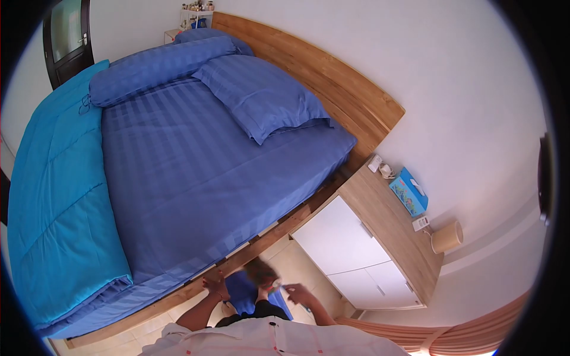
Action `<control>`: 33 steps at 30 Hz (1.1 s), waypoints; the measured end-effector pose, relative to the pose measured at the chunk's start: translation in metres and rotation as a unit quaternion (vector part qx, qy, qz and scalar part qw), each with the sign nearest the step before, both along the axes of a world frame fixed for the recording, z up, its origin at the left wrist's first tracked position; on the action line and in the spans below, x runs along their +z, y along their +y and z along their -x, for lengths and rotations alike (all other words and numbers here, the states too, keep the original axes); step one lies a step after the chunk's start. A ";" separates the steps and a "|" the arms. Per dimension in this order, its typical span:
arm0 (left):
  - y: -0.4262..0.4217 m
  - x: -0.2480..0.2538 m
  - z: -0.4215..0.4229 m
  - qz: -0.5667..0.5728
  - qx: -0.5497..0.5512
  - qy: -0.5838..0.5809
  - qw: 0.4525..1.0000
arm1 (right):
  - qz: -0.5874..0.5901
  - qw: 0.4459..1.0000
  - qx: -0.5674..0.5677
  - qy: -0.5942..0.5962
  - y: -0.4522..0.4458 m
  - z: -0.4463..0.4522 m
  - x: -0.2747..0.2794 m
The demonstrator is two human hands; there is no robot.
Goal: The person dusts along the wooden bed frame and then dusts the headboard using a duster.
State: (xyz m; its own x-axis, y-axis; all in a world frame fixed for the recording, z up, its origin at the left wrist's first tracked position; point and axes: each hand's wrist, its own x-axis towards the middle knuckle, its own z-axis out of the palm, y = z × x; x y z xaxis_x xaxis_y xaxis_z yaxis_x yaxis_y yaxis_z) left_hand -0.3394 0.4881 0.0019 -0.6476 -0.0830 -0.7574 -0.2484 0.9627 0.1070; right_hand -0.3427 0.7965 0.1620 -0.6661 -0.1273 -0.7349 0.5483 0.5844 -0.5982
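My left hand (216,287) rests with its fingers apart at the wooden side rail (237,261) of the bed. My right hand (298,294) is closed round something thin whose shape is hard to make out. Between the hands is a blurred brown thing (260,272), perhaps a brush head, close to the rail. A blue flat thing (240,291) lies on the floor below it, partly hidden by my legs and clothing.
The bed has a blue striped sheet (178,160), pillows (261,95) and a turquoise quilt (65,202). To the right stands a white-fronted cabinet (341,237) bearing a tissue box (409,193) and a lamp (446,237). Pinkish curtains (475,326) hang at the lower right.
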 end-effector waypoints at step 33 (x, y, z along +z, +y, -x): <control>0.004 0.015 -0.002 -0.003 0.000 -0.003 1.000 | -0.206 0.920 0.221 0.250 0.015 0.044 0.003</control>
